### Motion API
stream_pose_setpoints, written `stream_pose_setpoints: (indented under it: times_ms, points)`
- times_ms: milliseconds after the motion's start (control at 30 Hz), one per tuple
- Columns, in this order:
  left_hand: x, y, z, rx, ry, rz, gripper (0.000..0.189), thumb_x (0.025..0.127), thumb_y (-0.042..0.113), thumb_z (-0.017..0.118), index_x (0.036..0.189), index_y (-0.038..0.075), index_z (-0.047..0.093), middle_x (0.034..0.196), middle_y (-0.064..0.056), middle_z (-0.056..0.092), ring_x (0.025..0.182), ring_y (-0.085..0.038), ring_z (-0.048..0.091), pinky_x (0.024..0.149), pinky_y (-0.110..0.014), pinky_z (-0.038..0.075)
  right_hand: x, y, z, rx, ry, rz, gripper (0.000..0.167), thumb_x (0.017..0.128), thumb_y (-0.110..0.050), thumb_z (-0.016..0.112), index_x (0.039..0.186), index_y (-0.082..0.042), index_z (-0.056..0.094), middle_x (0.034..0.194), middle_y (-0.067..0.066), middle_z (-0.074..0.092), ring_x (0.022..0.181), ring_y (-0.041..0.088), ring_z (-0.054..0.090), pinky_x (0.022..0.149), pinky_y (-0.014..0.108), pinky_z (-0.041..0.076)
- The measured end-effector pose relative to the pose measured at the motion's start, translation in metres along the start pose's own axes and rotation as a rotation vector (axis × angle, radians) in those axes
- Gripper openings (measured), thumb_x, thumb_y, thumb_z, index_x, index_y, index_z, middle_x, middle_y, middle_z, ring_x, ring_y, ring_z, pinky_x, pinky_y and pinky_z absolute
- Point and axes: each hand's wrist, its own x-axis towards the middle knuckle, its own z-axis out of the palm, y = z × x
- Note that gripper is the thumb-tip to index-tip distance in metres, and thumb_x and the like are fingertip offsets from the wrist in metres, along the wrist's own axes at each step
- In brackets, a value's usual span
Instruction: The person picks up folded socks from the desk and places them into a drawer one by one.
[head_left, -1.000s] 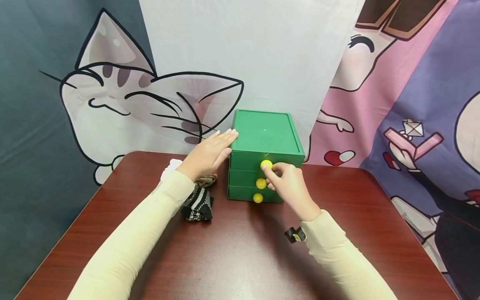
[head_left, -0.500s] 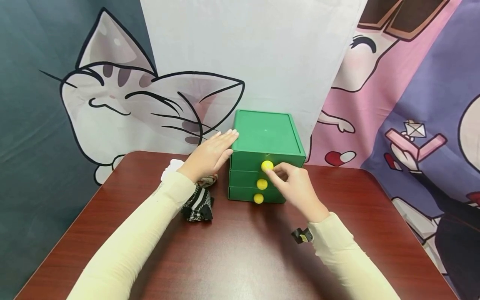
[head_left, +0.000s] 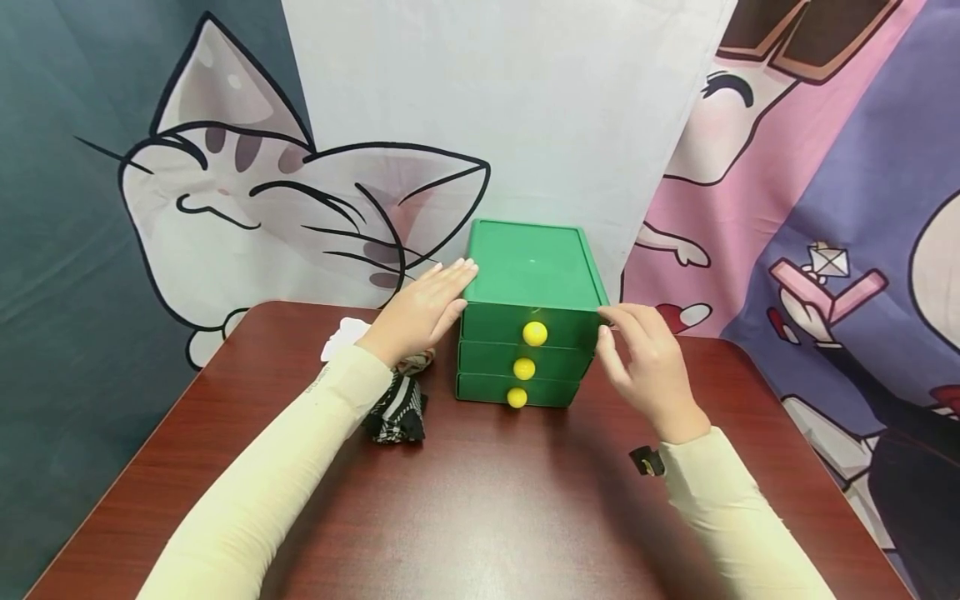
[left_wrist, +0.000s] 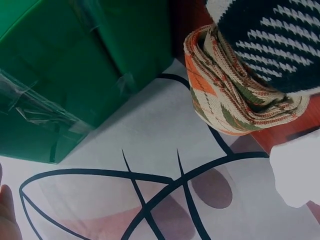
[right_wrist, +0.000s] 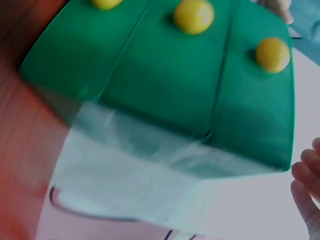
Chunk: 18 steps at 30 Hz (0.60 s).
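Note:
A green box with three drawers [head_left: 532,262] stands at the back middle of the table in the head view, its drawers flush. A yellow knob [head_left: 535,333] marks the top drawer, above the middle knob [head_left: 524,368] and bottom knob [head_left: 517,397]. My left hand [head_left: 420,315] rests with straight fingers on the box's upper left edge. At the upper right front corner is my right hand [head_left: 648,362], its fingertips close to or touching the corner, holding nothing. The right wrist view shows its fingers [right_wrist: 307,175] beside the box; only a bit of the left hand shows in the left wrist view.
Left of the box lie a black-and-white folded knit [head_left: 399,412], a rolled patterned knit [left_wrist: 215,95] and a white item [head_left: 345,336], partly behind my left arm. A cartoon-printed cloth [head_left: 390,75] hangs behind the brown table [head_left: 480,517].
My right hand has let go of the top drawer's yellow knob and moved right to the box's front corner. The left hand has stayed in place.

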Motion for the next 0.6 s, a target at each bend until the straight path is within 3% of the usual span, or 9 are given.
stream_pose_setpoints:
  times_ms: [167, 333, 500, 600]
  points:
    - [0.0, 0.001, 0.001, -0.001, -0.006, -0.008, 0.051, 0.107, 0.019, 0.045, 0.151, -0.005, 0.041, 0.155, -0.019, 0.043, 0.147, -0.03, 0.036, 0.124, -0.043, 0.022, -0.006, 0.017, -0.002, -0.006, -0.089, -0.012, 0.038, 0.093, -0.01, 0.057, 0.125, 0.008, 0.065, 0.121, 0.024, 0.065, 0.109, 0.043, 0.06, 0.103, 0.05, 0.045]
    - [0.0, 0.001, 0.001, -0.041, -0.018, -0.029, 0.051, 0.108, 0.02, 0.045, 0.153, -0.003, 0.039, 0.157, -0.017, 0.041, 0.149, -0.029, 0.034, 0.125, -0.041, 0.02, -0.012, 0.028, -0.006, -0.034, -0.253, 0.026, 0.051, 0.094, -0.013, 0.059, 0.142, 0.005, 0.054, 0.142, 0.023, 0.056, 0.133, 0.043, 0.05, 0.122, 0.051, 0.026]
    - [0.0, -0.001, 0.001, -0.078, -0.045, -0.061, 0.052, 0.109, 0.023, 0.042, 0.156, 0.0, 0.035, 0.16, -0.014, 0.037, 0.151, -0.026, 0.028, 0.126, -0.038, 0.017, -0.009, 0.032, -0.011, -0.045, -0.412, 0.079, 0.057, 0.103, -0.025, 0.054, 0.152, 0.001, 0.041, 0.157, 0.019, 0.041, 0.146, 0.036, 0.036, 0.126, 0.049, 0.011]
    - [-0.001, 0.0, 0.0, -0.097, -0.066, -0.086, 0.052, 0.11, 0.025, 0.039, 0.157, 0.002, 0.033, 0.162, -0.012, 0.035, 0.152, -0.024, 0.026, 0.126, -0.039, 0.015, -0.005, 0.036, -0.013, -0.037, -0.485, 0.085, 0.059, 0.107, -0.031, 0.048, 0.155, 0.0, 0.037, 0.16, 0.017, 0.036, 0.149, 0.034, 0.031, 0.126, 0.049, 0.01]
